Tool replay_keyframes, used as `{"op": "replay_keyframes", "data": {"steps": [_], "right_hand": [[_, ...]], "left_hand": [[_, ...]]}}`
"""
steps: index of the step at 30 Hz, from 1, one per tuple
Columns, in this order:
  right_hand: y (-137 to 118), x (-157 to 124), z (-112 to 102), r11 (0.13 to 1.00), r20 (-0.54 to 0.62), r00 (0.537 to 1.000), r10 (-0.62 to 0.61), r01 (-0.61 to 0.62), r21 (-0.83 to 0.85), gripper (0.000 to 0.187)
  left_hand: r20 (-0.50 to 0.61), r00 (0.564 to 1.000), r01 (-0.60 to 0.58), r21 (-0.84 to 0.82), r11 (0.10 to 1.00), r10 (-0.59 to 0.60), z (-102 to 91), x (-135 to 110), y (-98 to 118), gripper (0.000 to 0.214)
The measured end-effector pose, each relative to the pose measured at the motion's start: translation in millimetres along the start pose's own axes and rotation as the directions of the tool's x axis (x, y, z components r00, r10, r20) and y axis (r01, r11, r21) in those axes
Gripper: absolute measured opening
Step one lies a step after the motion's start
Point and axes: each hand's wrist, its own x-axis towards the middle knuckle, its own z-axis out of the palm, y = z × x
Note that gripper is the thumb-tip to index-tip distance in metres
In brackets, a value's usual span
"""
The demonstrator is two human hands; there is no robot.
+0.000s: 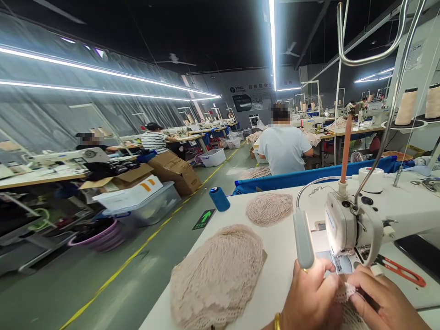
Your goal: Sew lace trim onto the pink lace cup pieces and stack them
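Note:
Both my hands are at the front of a white sewing machine (343,224), close below its needle area. My left hand (311,291) is closed on a piece of beige lace fabric (344,293), thumb and fingers pinching it. On the other side of the same piece, my right hand (381,293) also pinches the lace. The lace hangs down between the hands, partly hidden by them. A lit lamp (304,238) stands just above my left hand. To the left lie a large stack of beige lace pieces (218,275) and a smaller lace stack (270,208).
Orange-handled thread snips (404,271) and a black phone (421,252) lie right of the machine head. A blue thread cone (219,199) stands at the table's far left edge. Beyond a blue cloth trough (275,176) sits a person in a light shirt (284,146).

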Motion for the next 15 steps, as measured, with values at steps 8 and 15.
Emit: {"op": "replay_keyframes", "data": {"steps": [8,15], "right_hand": [[1.4,-0.8,2.6,0.998,0.032,0.999,0.011,-0.013,0.057,0.015],[-8.1,0.1,0.5,0.989,0.008,0.993,0.116,-0.116,0.096,0.016]], "left_hand": [[0.003,1.000,0.022,0.003,1.000,-0.022,-1.4,2.0,1.5,0.012],[-0.023,1.000,0.013,-0.053,0.999,-0.014,-5.5,7.2,2.5,0.013]]}}
